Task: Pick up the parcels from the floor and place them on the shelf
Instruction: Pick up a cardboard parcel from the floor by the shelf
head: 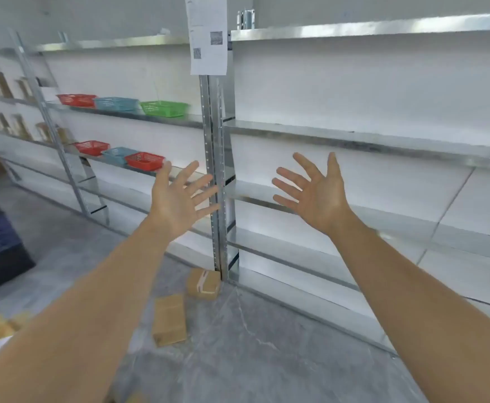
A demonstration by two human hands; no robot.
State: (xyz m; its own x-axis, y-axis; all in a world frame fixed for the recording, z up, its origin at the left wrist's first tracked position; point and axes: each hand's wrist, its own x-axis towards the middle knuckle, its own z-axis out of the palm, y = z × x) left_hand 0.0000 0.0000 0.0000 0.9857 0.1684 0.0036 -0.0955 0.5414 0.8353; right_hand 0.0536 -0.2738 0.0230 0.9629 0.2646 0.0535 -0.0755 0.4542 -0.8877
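While empty, both hands point(179, 203) spread.

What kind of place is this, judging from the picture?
Probably a storeroom or parcel depot. Long metal shelves line the wall, coloured baskets sit on them, and cardboard parcels lie on the concrete floor. A printed sheet hangs on a post.

Parcels point(179, 303) on floor point(267, 359) before shelf point(354, 135)

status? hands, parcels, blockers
Left hand and right hand open, empty, raised before the shelf. Flat parcel and taped parcel on the floor by the upright post. Nothing blocking them.
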